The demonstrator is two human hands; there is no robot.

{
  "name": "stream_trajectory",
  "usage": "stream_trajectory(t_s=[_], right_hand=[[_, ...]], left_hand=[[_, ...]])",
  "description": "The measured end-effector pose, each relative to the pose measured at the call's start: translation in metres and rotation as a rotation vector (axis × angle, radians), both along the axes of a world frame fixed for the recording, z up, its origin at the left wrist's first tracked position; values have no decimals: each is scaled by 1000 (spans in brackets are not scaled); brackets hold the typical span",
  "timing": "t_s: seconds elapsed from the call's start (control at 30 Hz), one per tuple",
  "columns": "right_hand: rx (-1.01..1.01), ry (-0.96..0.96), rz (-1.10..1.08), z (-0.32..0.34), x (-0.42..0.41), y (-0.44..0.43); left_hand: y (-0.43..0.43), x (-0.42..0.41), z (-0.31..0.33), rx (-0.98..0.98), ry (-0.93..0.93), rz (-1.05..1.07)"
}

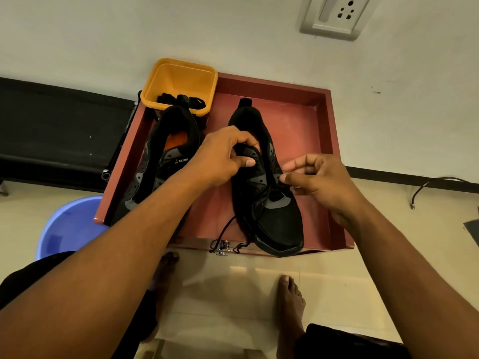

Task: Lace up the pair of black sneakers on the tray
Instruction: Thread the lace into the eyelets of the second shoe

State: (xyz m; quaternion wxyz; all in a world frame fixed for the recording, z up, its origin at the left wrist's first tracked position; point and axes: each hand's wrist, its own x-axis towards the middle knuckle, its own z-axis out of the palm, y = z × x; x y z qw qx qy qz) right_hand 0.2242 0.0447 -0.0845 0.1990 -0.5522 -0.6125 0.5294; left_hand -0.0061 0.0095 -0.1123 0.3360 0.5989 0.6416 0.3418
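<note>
Now we are working on the right sneaker (pixel 277 218), which lies on the red tray (pixel 305 120) with its heel away from us and its toe toward us, angled a little to the right. Our left hand (pixel 223 156) comes in from the left and curls round the tongue near the collar, steadying the shoe. Our right hand (pixel 316 180) sits just beside the shoe's right flank, thumb and forefinger pinching what looks to be the black lace (pixel 228 226) at an eyelet. The lace's loose end trails off the shoe's near left side and over the tray's front edge, so we judge the left hand the nearer one to fetch it. The left sneaker (pixel 160 156) lies alongside, showing no lace that we can see. A yellow tub (pixel 181 79) stands in the tray's far left corner with a dark bundle (pixel 181 99) inside, probably the second lace.
</note>
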Motion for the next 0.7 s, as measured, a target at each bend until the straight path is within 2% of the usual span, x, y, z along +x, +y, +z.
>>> stream_trajectory(t_s=[0.1, 0.27, 0.43, 0.53, 0.6, 0.7], right_hand=[[61, 40, -110, 4, 9, 9], [49, -10, 85, -4, 4, 3], [241, -37, -55, 0, 14, 16], [179, -36, 84, -3, 8, 11], [205, -45, 185, -6, 2, 6], [285, -37, 97, -2, 11, 16]], left_hand=[[0, -1, -1, -7, 11, -5], [0, -1, 1, -5, 26, -5], [1, -1, -1, -3, 28, -5], [0, -1, -2, 3, 29, -5], [1, -2, -2, 4, 29, -9], [1, -3, -2, 2, 24, -14]])
